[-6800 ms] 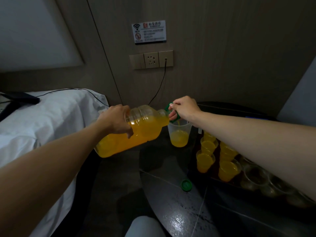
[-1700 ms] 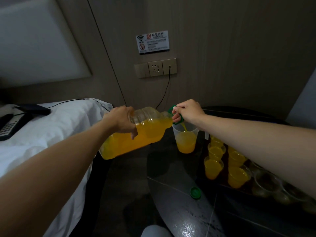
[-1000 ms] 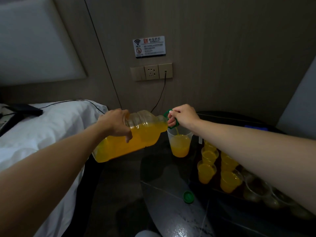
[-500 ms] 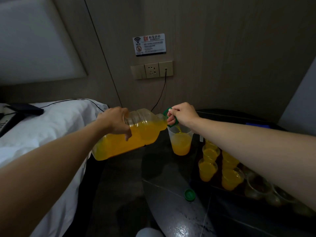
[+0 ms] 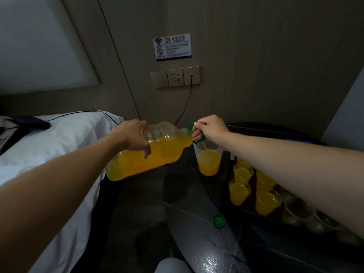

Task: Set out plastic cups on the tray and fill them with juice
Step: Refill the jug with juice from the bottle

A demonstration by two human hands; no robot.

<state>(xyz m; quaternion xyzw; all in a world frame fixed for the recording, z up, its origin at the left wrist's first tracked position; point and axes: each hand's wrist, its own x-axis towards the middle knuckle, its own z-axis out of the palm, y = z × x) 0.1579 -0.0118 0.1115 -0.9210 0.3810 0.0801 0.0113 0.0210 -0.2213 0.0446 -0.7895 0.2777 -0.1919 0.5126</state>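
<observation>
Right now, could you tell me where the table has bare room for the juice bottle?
The table is bare left of the tray, between the measuring cup and the green cap nearer you; the bottle would likely fit there. More bare top lies this side of the cap. The tray is crowded with filled cups and empty cups.

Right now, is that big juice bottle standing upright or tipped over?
Tipped. The bottle lies nearly on its side in the left hand, with juice streaming from its mouth into the clear jug.
</observation>
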